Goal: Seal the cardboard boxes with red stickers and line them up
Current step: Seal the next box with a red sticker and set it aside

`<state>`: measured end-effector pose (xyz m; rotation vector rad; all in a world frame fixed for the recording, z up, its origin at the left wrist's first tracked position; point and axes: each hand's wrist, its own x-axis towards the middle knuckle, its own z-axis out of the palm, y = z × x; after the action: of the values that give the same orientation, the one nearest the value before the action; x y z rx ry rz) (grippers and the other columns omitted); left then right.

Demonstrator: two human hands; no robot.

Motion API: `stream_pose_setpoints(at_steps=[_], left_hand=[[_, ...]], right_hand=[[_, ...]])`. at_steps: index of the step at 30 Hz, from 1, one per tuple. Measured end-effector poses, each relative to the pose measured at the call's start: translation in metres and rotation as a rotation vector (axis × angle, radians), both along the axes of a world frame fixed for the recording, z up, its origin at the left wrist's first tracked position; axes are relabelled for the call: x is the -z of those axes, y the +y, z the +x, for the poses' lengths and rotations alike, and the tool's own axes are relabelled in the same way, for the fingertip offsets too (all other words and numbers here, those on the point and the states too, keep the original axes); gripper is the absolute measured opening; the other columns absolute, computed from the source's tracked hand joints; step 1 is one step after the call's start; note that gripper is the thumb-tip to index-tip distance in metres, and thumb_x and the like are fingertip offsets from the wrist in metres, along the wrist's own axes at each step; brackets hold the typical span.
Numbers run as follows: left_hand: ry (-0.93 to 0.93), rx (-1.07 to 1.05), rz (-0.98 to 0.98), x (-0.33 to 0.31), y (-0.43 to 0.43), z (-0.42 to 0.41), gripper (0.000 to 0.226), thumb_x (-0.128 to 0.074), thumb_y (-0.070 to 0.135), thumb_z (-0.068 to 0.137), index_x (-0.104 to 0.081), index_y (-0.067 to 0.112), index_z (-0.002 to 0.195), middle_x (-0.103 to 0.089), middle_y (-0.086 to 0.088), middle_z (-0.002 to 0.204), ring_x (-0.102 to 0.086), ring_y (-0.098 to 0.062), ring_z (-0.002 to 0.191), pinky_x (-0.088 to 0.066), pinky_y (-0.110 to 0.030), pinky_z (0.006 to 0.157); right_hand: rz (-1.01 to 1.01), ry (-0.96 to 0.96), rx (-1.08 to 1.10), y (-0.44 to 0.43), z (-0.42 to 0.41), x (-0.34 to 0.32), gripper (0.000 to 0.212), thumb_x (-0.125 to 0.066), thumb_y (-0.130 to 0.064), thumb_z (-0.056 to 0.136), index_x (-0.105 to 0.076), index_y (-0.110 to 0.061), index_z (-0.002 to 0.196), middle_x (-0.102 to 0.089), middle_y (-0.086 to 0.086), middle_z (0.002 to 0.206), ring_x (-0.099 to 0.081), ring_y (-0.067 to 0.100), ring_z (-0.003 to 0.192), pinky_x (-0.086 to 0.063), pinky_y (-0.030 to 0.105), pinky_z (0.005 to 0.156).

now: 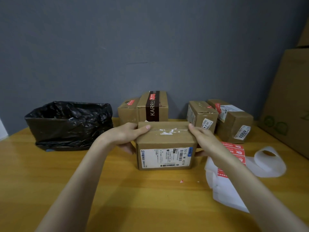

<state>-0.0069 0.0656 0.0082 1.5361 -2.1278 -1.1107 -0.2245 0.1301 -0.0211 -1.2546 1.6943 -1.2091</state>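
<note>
The left hand (127,135) and right hand (206,139) clasp the closed cardboard box (165,141) by its ends (thumbs on top). Left of it sits a black-lined bin (66,126), contents hard to make out; red stickers (235,150) lie to its right.

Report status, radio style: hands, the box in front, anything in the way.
Left hand and right hand both grip the labelled cardboard box. Top seam closed, no red sticker yet. Sticker strip lies beside right wrist; nothing in the way.
</note>
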Motion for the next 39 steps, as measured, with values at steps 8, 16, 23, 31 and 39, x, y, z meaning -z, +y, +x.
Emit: stream_pose_setpoints(at_steps=[8,16,23,31,39], left_hand=[[-0.08,-0.09,-0.085,-0.005,-0.001,-0.004,0.052,-0.043,0.053,0.091,-0.049,0.013,0.124,-0.063,-0.004,0.089,-0.066,-0.021,0.069,-0.056,-0.032,0.066],[0.23,-0.129,-0.907,-0.022,0.028,-0.03,0.021,-0.057,0.022,0.091,-0.061,0.013,0.109,-0.062,-0.003,0.112,-0.059,-0.017,0.104,-0.047,-0.032,0.091],[0.074,0.443,-0.767,0.012,0.09,-0.129,0.016,-0.056,0.01,0.088,-0.072,0.011,0.09,-0.071,-0.004,0.088,-0.063,-0.016,0.084,-0.051,-0.032,0.08],[-0.496,0.606,-0.614,0.065,0.104,-0.179,0.027,-0.044,0.024,0.097,-0.054,0.005,0.114,-0.053,-0.015,0.123,-0.047,-0.033,0.115,-0.036,-0.037,0.087],[-0.465,0.563,-0.614,0.087,0.083,-0.174,0.043,-0.039,0.04,0.097,-0.045,0.01,0.128,-0.048,-0.009,0.135,-0.034,-0.024,0.133,-0.003,-0.044,0.118]], right_hand=[[0.101,-0.072,-0.03,0.006,-0.005,-0.003,0.053,-0.04,-0.05,0.093,-0.042,-0.021,0.136,-0.043,0.007,0.141,-0.04,0.03,0.13,-0.042,0.048,0.101],[0.167,0.169,0.195,0.042,-0.069,-0.004,0.043,-0.049,-0.04,0.093,-0.048,-0.017,0.13,-0.054,0.009,0.125,-0.055,0.024,0.108,-0.048,0.034,0.078],[0.251,0.056,0.359,0.069,-0.102,0.012,0.031,-0.057,-0.034,0.091,-0.055,-0.015,0.115,-0.061,0.005,0.102,-0.056,0.021,0.101,-0.045,0.038,0.078],[0.175,-0.304,0.438,0.075,-0.106,0.024,0.022,-0.058,-0.017,0.09,-0.049,-0.008,0.108,-0.055,0.013,0.092,-0.057,0.027,0.093,-0.049,0.044,0.084],[0.06,-0.548,0.381,0.077,-0.1,0.029,0.014,-0.055,0.009,0.086,-0.048,-0.003,0.087,-0.054,0.013,0.078,-0.055,0.021,0.075,-0.051,0.042,0.081]])
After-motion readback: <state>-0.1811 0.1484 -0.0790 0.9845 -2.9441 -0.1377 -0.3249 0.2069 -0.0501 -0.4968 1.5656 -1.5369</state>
